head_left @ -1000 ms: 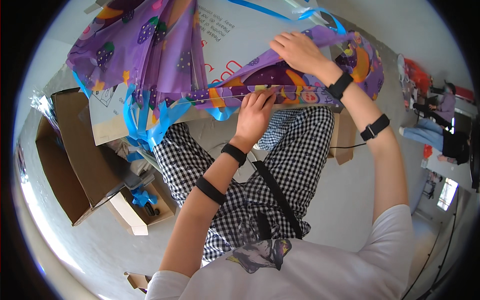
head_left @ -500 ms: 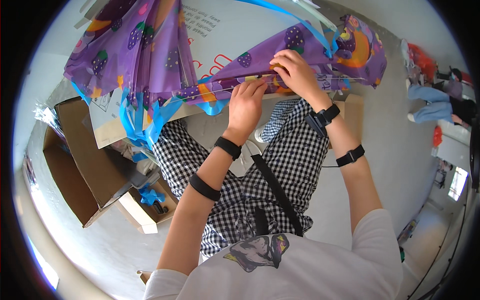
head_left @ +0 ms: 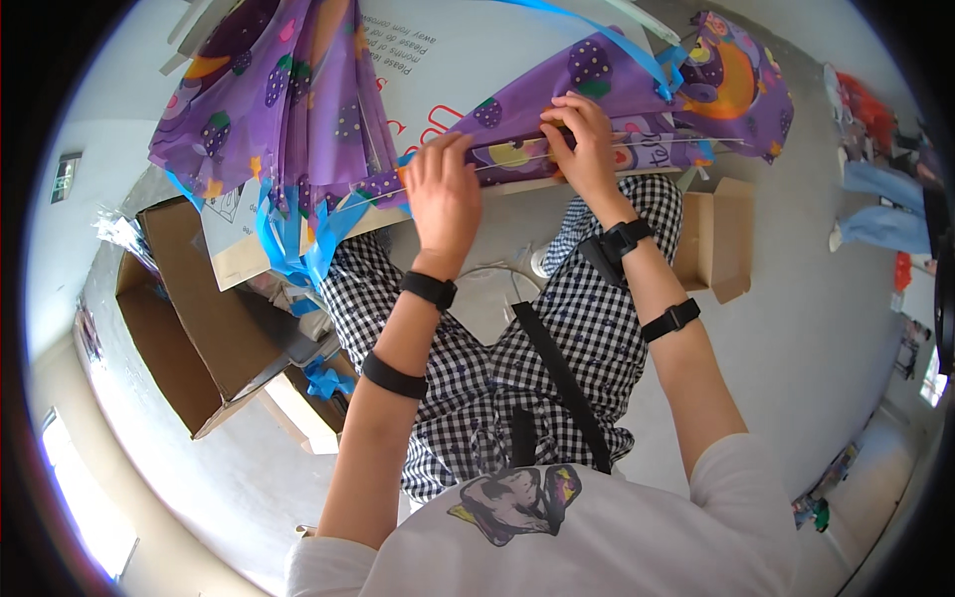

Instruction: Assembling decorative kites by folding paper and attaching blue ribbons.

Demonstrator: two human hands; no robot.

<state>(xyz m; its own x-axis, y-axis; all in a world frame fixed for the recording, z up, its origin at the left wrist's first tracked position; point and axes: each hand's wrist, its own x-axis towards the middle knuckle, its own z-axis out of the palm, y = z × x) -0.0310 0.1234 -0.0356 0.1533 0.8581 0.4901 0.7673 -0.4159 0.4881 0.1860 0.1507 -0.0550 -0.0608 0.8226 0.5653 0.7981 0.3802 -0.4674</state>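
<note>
A thin purple sheet [head_left: 527,95] printed with fruit and stars lies in folds over a pale cardboard board [head_left: 477,45] in front of me. A slim white cord or rod [head_left: 517,161] runs along its near edge. My left hand [head_left: 443,189] is bent over that edge, its fingers closed on the sheet; the fingertips are partly hidden. To its right, my right hand [head_left: 587,149] curls thumb and fingers around a raised fold of the same sheet. Blue ribbon [head_left: 318,239] hangs from the sheet at the left, and more blue ribbon [head_left: 637,55] crosses the far right.
An opened brown carton [head_left: 204,308] stands on the floor at my left, beside a smaller box [head_left: 308,418] with a blue ribbon bow [head_left: 328,378]. Another open carton [head_left: 716,239] sits beyond my right knee. A person in blue jeans [head_left: 885,204] is at the far right.
My left hand has slid left along the sheet's edge, widening the gap between my hands. My right hand stays at the fold. The view has shifted slightly.
</note>
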